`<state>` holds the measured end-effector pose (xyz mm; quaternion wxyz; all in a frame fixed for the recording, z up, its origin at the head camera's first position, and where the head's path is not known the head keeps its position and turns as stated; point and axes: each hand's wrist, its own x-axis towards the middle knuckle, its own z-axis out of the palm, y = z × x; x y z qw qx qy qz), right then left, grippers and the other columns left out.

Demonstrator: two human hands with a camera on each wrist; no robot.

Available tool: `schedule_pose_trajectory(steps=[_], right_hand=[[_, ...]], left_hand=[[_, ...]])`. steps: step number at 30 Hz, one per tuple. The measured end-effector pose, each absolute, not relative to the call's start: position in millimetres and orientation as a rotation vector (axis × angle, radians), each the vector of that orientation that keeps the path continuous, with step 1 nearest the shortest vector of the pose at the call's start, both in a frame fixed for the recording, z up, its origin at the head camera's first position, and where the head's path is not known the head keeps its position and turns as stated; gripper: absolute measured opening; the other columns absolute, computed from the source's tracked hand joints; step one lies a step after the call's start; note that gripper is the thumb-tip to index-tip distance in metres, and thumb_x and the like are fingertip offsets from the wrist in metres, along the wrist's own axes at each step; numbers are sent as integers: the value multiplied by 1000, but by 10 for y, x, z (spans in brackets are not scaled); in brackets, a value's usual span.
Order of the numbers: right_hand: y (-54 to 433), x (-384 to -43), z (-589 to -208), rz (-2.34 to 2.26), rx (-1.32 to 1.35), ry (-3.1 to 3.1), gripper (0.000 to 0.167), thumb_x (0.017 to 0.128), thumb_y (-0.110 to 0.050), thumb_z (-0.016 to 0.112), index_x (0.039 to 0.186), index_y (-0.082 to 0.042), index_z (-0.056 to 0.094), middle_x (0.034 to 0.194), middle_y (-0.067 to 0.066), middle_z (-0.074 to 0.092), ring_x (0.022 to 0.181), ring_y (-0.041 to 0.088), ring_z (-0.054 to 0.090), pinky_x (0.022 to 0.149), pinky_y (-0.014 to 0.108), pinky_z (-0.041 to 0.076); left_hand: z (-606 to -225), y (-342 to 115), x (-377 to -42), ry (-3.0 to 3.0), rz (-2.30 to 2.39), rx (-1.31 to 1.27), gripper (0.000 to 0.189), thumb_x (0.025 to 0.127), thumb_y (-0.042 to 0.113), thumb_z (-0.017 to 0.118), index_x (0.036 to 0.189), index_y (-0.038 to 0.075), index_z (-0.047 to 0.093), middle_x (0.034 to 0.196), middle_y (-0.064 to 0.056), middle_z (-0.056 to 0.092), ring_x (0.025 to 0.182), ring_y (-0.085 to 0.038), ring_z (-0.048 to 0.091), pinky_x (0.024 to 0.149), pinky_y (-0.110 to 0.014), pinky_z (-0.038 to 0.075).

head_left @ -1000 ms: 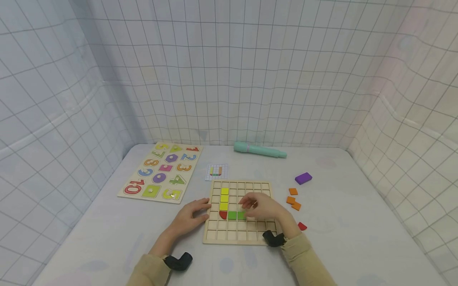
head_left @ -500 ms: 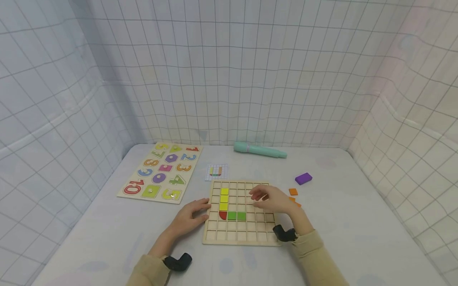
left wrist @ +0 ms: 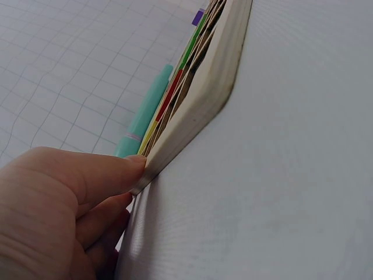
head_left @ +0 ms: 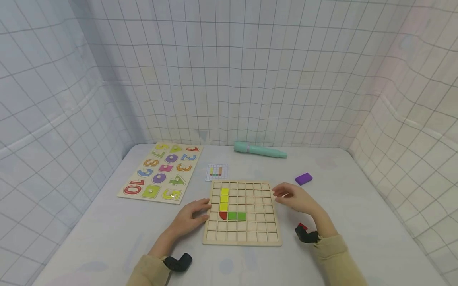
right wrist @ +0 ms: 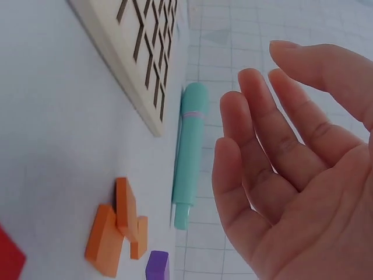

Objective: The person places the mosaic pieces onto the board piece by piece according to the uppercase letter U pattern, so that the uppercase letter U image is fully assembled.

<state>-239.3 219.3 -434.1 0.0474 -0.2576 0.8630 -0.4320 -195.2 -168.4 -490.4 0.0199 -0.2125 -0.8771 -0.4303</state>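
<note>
A wooden grid board (head_left: 250,237) lies in front of the person. Three yellow square tiles (head_left: 224,199) stand in a column on it, above a red quarter-round tile (head_left: 223,215) and two green square tiles (head_left: 237,216) in a row. At the board's left edge rests the left hand (head_left: 189,217), its thumb and fingertips touching the side. The right hand (head_left: 298,200) hovers past the board's right edge with fingers loosely bent and holding nothing. In the right wrist view, three orange tiles (right wrist: 105,240) lie on the table near it; the hand hides them in the head view.
A pattern card (head_left: 216,172) lies behind the board. To the left is a number puzzle board (head_left: 166,174). A teal pen-shaped object (head_left: 260,150) lies at the back, a purple block (head_left: 303,178) at right. Another red piece (head_left: 302,226) sits partly behind the right wrist camera.
The right hand has moved right, from over the green tiles to beyond the board's right edge, above the orange tiles. The left hand has stayed at the left edge.
</note>
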Motion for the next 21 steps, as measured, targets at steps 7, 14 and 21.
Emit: schedule_pose_trajectory(steps=[7, 14, 21], right_hand=[[2336, -2261, -4331, -1273, -723, 2652, 27, 89, -8, 64, 113, 4, 60, 103, 15, 65, 95, 26, 60, 82, 34, 52], [2470, -2178, -4386, -1271, -710, 2646, 25, 87, -10, 66, 108, 3, 62, 102, 12, 65, 94, 24, 60, 84, 37, 52], [2629, -2202, -4571, -1351, -616, 2581, 33, 85, -21, 70, 111, -1, 62, 104, 7, 65, 95, 21, 59, 85, 28, 51]], left_hand=[[-4900, -1677, -1943, -2719, -1338, -651, 37, 87, 19, 66, 121, 4, 63, 137, -11, 51, 130, -31, 41, 111, -50, 25], [-4901, -1675, -1933, -2738, -1342, -627, 37, 88, 21, 66, 121, 5, 63, 137, -9, 50, 131, -31, 39, 111, -51, 25], [-4888, -1671, -1929, -2741, -1335, -628, 37, 88, 20, 66, 122, 5, 62, 138, -9, 50, 131, -31, 39, 111, -51, 24]])
